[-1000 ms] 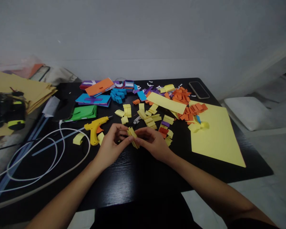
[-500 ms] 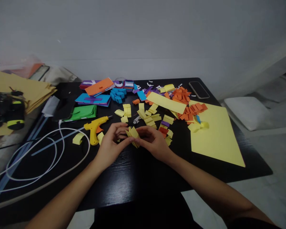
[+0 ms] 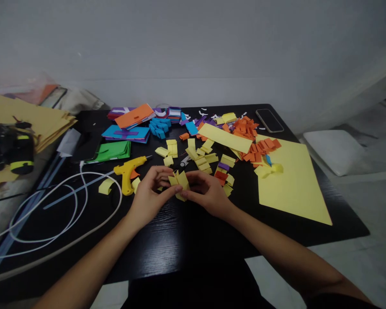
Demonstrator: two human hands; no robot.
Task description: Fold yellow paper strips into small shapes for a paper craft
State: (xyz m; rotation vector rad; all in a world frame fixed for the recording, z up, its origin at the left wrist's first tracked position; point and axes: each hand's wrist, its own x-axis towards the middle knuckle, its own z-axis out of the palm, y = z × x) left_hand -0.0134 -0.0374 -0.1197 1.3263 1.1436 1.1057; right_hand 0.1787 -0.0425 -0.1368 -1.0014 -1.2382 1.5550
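Between my fingertips, above the near middle of the black table, is a folded yellow paper piece [image 3: 182, 180] with several flaps. My left hand [image 3: 152, 189] grips it from the left, thumb on the near side and fingers behind. From the right, my right hand [image 3: 209, 193] pinches the same piece with thumb and fingers. Just beyond my hands lie loose yellow folded papers [image 3: 203, 161] and a pair of scissors [image 3: 185, 161], partly covered. A yellow glue gun [image 3: 128, 172] rests left of my left hand.
Stacks of orange [image 3: 135, 116], blue [image 3: 125, 134] and green paper [image 3: 112, 151] lie at the back left. Orange folded pieces [image 3: 260, 148] sit on a large yellow sheet [image 3: 292, 184] at right. A phone [image 3: 269, 120] lies at the back right. A white cable [image 3: 75, 214] loops across the left.
The flaps of the yellow paper piece stand slightly further apart, and my right fingers have shifted a little on it. Everything else stays in place.
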